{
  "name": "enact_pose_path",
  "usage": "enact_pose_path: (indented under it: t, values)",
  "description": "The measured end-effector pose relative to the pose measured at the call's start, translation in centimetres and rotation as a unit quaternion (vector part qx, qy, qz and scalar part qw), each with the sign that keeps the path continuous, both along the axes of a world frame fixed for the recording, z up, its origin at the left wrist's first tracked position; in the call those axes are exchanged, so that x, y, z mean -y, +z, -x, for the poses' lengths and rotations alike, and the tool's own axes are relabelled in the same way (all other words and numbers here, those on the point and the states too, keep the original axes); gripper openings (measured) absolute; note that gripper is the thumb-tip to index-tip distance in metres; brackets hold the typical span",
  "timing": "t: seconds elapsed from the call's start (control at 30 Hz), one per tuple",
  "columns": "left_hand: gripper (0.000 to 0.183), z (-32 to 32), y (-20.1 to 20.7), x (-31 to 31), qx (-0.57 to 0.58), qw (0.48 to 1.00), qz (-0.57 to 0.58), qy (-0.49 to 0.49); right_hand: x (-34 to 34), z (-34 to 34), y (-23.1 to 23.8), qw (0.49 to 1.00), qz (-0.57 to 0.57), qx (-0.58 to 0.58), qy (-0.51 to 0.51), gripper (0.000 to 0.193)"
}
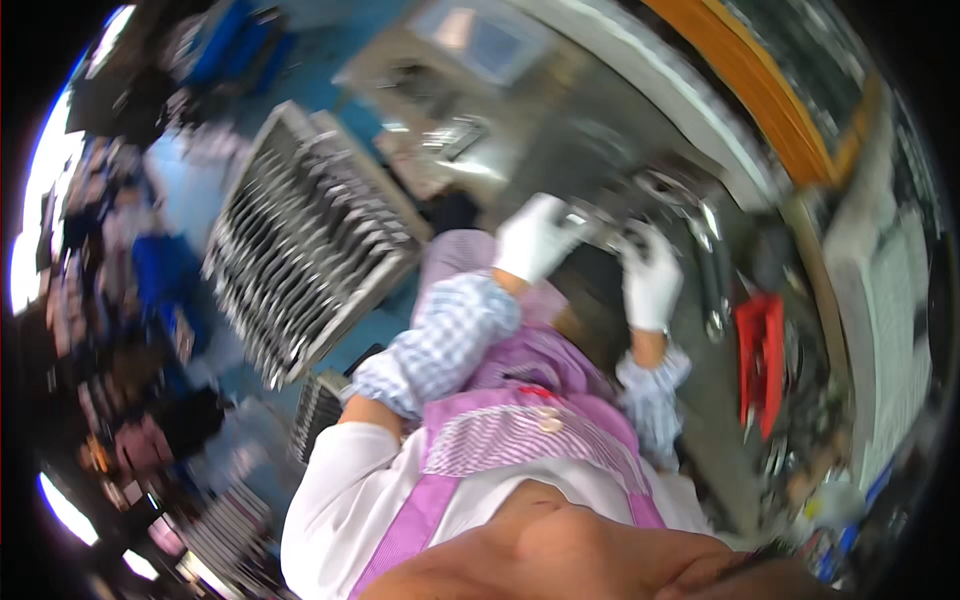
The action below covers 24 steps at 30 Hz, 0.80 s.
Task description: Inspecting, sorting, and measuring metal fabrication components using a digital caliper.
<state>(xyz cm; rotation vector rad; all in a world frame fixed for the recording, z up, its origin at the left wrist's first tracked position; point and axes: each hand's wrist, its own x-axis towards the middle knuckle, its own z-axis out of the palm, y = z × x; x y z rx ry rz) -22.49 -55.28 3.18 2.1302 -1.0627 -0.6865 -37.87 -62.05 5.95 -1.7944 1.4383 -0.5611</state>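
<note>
My left hand (540,238), in a white glove, is closed with its fingertips on a small shiny metal part (597,218) over the work surface. My right hand (652,275), gloved in white too, has its fingers bent around the other end of that part. Blur hides the part's exact kind. Just right of my right hand, a long metal tool or bar (712,270) with a rounded end lies on the grey bench (560,135). Dark shapes beside it are too smeared to name.
To my left stands a slotted rack (310,240) filled with rows of thin metal pieces. A red bin (762,365) sits at the right. Toward the back are a clear plastic box (485,38) and an orange beam (745,75). Loose metal pieces (458,138) lie on the far bench.
</note>
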Motion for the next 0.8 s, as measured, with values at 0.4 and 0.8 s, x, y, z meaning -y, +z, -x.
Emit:
enact_pose_path:
  t: [0.4,0.8]
  values:
    - [0.054,-11.8,2.9,-15.3,-0.464,0.869,0.099,-0.141,-8.3,-14.4,3.4,0.841,0.242,0.053,0.482,0.040]
    - [0.036,-51.3,-5.0,-16.9,0.047,0.991,0.057,0.110,-6.4,-9.5,-2.7,0.906,0.151,-0.066,0.389,0.025]
